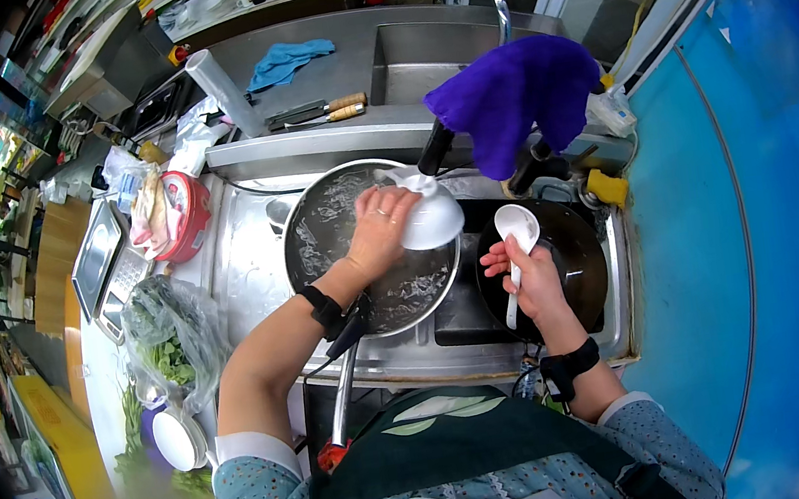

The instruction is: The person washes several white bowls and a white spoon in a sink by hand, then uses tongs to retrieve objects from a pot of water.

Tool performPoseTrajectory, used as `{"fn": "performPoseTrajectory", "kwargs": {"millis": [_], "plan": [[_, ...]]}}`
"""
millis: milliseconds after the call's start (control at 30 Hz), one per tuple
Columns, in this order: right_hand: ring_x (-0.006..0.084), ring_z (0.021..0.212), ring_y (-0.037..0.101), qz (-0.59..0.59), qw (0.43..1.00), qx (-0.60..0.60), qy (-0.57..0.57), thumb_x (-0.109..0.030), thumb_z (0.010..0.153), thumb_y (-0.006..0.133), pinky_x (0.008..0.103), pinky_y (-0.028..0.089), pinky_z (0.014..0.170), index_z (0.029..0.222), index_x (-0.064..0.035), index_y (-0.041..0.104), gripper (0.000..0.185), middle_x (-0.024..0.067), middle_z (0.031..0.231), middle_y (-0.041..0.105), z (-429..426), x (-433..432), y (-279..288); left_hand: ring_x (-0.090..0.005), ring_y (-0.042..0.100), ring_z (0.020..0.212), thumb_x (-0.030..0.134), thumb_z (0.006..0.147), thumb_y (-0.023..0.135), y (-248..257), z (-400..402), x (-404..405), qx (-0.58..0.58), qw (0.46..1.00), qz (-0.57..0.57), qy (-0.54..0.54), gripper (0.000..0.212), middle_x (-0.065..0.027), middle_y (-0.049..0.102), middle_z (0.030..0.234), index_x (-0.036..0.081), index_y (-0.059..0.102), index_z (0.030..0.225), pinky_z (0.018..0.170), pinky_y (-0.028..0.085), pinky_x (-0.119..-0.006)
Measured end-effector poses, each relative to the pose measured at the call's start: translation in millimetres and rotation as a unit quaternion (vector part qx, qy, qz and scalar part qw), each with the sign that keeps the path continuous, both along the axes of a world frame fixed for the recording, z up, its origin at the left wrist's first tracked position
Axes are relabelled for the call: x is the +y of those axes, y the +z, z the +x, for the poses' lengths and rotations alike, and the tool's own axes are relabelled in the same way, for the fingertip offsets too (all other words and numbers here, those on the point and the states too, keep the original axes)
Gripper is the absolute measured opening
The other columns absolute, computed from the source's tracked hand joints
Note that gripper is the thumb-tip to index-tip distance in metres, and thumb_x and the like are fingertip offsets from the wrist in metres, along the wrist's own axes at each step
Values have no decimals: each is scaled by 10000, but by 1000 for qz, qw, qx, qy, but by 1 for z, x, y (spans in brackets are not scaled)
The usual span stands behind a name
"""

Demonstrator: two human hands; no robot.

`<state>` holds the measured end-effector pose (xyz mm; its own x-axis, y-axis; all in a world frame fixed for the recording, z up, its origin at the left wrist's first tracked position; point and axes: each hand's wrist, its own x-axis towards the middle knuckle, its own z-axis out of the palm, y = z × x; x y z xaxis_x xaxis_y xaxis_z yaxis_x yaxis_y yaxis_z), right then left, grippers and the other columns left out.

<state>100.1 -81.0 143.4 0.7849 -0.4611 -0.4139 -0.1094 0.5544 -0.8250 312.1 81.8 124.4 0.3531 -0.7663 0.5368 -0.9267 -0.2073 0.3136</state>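
My left hand (387,224) grips a white bowl (433,221) above the right side of a wide frying pan (318,260). The bowl is tilted, and its inside is hidden from me. Whitish material shows at my fingertips, too unclear to name. Liquid with a rippled, bubbly surface fills the pan, whose metal handle (345,393) points towards me. In my right hand (536,277) is a white spoon (517,226), its bowl end pointing away from me and its handle crossing my palm. Below that hand sits a dark wok (578,256).
A purple cloth (516,98) hangs over black posts behind the wok. Farther back are a sink (414,70), knives (321,111) and a blue cloth (288,61). On the left are bagged greens (174,347), a scale (110,265), a red tub (189,213) and white dishes (178,439).
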Motion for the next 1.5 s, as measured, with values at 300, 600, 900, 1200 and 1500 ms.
{"fn": "performPoseTrajectory", "kwargs": {"millis": [300,600,900,1200,1500], "plan": [[145,661,632,-5,999,-12,52,-283,955,508,195,357,421,938,14,597,310,137,844,671,19,16,5,-248,502,1084,23,662,608,19,-2,-2,-67,996,25,44,532,-67,525,1107,92,497,1177,990,271,-490],[135,689,631,-29,999,13,-36,-297,960,493,193,344,419,966,-1,592,312,111,897,670,9,-9,-8,-271,485,1117,57,537,744,23,-9,18,75,984,54,154,787,-98,505,1144,113,412,1248,950,299,-445],[129,888,587,-75,938,-45,-334,-290,955,505,295,480,621,1092,-99,542,238,11,967,633,29,-155,-51,-232,510,1043,73,591,721,48,-11,97,-97,982,35,161,605,-69,495,1072,226,570,1157,980,264,-474],[178,945,556,-91,960,-101,-246,-273,940,530,436,517,854,1111,-14,524,311,76,979,597,35,-190,-43,-227,565,913,174,724,776,45,-14,136,710,648,-184,206,774,-111,491,1044,98,295,1326,778,493,-329],[216,973,590,-72,983,33,-164,-345,966,464,407,469,780,1055,-40,569,334,74,1055,636,22,-73,-38,-308,590,886,235,645,773,41,-38,162,139,954,21,266,726,-164,520,1050,143,402,1263,759,492,-375]]}}
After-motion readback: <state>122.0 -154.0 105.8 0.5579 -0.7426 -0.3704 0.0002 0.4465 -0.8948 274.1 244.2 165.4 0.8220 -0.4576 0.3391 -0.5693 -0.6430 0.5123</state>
